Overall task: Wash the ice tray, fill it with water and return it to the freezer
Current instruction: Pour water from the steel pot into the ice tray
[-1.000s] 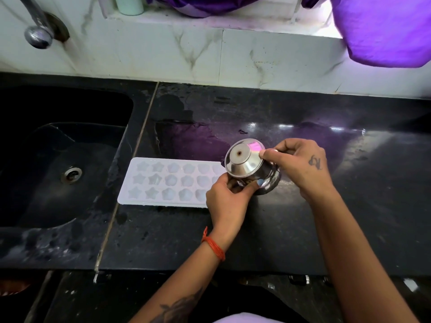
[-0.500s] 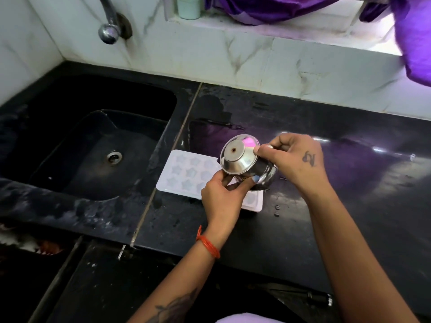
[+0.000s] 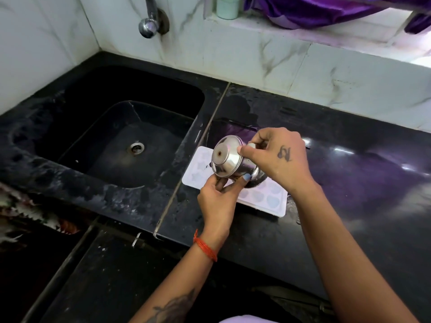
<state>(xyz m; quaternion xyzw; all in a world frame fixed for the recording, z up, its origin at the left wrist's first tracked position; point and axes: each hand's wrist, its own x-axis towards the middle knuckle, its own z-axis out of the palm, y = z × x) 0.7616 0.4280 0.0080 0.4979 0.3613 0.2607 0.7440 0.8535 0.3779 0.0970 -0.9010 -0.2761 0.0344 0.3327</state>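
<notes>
- Steel bowl point(image 3: 229, 160), small and polished, is held tilted above the counter with its flat base turned toward the camera and its mouth facing down and away.
- Left hand point(image 3: 215, 201) grips the bowl from below: thumb curled against the lower side of the wall, fingers curled under the near edge. A painted nail shows at the tip touching the bowl's lower right side.
- Right hand point(image 3: 278, 157) grips the bowl from above and to the right: thumb and forefinger pinch the upper wall close to the base, remaining fingers curled behind the bowl, partly hidden.
- White ice tray point(image 3: 263, 199) lies flat on the black counter point(image 3: 349, 206), directly beneath both sets of fingers. Its middle is covered by the bowl and the left hand; star and rounded cells show at either end. Whether the cells hold water cannot be told.
- The bowl's lower rim sits just above the tray; contact between them cannot be confirmed.
- Black sink point(image 3: 112, 145), with a metal drain, lies to the left of the left hand, beyond a seam in the counter.
- Chrome tap point(image 3: 149, 24) projects from the marble wall, well beyond the fingers and above the sink.
- Purple cloth point(image 3: 314, 10) hangs over the window ledge behind the right hand.
- Orange thread band point(image 3: 205, 247) circles the left wrist.
</notes>
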